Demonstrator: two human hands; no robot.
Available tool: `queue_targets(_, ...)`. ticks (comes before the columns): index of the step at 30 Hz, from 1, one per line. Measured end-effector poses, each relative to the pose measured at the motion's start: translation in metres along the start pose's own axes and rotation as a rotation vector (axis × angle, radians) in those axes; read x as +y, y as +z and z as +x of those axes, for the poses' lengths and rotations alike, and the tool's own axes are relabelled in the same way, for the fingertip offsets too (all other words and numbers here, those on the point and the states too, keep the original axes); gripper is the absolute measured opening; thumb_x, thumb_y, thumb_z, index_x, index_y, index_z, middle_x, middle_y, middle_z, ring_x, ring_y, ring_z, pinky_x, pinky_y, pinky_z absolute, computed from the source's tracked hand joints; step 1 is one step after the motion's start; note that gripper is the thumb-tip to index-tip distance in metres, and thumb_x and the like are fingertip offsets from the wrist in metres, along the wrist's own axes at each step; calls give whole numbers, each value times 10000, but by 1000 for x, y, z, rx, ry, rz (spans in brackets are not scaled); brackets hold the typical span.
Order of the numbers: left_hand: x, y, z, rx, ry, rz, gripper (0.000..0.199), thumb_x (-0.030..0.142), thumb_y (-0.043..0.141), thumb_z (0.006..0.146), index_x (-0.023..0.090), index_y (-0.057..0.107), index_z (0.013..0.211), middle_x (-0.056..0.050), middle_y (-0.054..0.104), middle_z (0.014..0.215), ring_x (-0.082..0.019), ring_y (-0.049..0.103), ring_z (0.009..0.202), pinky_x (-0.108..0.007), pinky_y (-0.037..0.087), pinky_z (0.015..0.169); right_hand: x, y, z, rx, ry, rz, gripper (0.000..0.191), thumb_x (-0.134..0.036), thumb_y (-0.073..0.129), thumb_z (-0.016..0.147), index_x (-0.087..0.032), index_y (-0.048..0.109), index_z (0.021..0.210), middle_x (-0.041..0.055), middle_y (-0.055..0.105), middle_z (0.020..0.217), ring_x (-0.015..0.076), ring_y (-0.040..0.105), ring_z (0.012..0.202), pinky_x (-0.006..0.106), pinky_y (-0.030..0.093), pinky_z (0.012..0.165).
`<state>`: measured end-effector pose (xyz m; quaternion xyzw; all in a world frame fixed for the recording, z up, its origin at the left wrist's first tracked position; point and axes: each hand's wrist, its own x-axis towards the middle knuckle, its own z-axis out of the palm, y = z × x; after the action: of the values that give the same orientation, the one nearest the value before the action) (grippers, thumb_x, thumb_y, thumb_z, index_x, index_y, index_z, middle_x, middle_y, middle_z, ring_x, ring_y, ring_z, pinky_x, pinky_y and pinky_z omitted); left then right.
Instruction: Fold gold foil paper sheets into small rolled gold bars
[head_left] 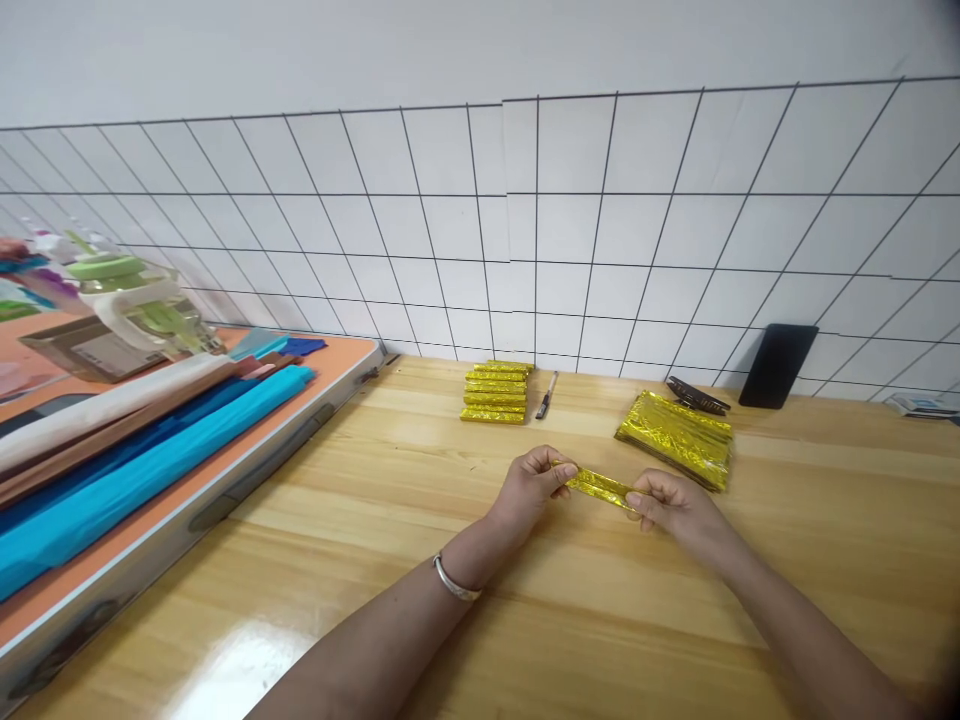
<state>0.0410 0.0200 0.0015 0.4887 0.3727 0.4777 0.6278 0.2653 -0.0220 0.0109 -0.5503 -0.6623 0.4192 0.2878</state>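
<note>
A narrow folded strip of shiny gold foil stretches between my two hands over the wooden table. My left hand pinches its left end between thumb and fingers. At the right end, my right hand is closed on the same strip. Beyond my left hand lies a row of several similar folded gold strips. A stack of flat gold foil sheets rests just past my right hand.
A pen lies right of the row. A dark claw hair clip sits behind the stack, and a black phone leans on the tiled wall. On the orange-topped surface at left are coloured rolls and a green-lidded bottle.
</note>
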Motion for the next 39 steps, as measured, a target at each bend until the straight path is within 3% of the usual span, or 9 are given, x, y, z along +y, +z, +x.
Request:
queue_targets(6,-6,7,-6,-136,43,124,308,412,725,656,132,598,681,4,581,606,-87,497,536,-211,394,535,-7,13,-4,-31,-107,-215,303,-423,413,884,-201,489,692,-42,458,611,117,435,583,230,310,534)
queue_targets(10,-9,14,-13,-214,38,159,287,402,705,684,134,602,678,9,567,589,-89,495,545,-209,387,546,-11,23,-5,16,-178,-311,343,-423,363,906,-202,442,656,-45,408,593,113,404,571,229,294,532)
queue_targets(14,-9,15,-13,-198,29,130,288,399,704,685,135,591,689,6,573,616,-85,489,542,-210,391,550,-14,26,-6,46,-191,-331,341,-428,362,908,-205,497,688,-35,460,596,121,448,568,231,321,533)
queue_targets(17,-11,15,-13,-212,35,117,294,402,699,692,133,580,690,2,578,624,-86,488,548,-212,391,554,-15,28,-6,-19,-181,-227,305,-415,346,917,-216,572,867,-14,574,707,130,536,622,234,391,586)
queue_targets(20,-15,16,-14,-227,51,127,291,398,685,710,131,570,692,2,572,613,-88,483,547,-212,383,550,-14,29,-6,-44,-150,-218,312,-413,341,919,-219,580,872,-14,589,688,129,559,590,240,413,589)
queue_targets(26,-21,18,-16,-210,56,167,270,383,665,732,137,563,688,9,551,603,-89,475,553,-209,374,549,-12,29,-6,-36,-152,-274,302,-425,344,913,-235,575,876,-15,582,676,141,557,607,243,420,585)
queue_targets(30,-18,18,-17,-201,44,156,258,387,625,764,142,568,706,7,544,616,-98,479,568,-217,386,560,-9,30,-6,-36,-129,-198,312,-455,363,898,-231,547,782,-22,562,640,144,565,598,244,425,578)
queue_targets(36,-9,10,-11,0,89,109,266,396,568,800,145,566,713,17,520,600,-96,474,565,-214,389,569,-4,25,-3,-11,-18,-35,347,-492,348,897,-213,485,742,-16,591,650,140,579,570,258,439,583)
queue_targets(39,-6,5,-7,-7,84,85,285,415,533,821,144,562,737,19,521,576,-95,478,535,-215,384,558,-5,23,-4,31,4,-76,340,-487,348,897,-217,480,737,-27,584,617,131,554,514,248,411,531)
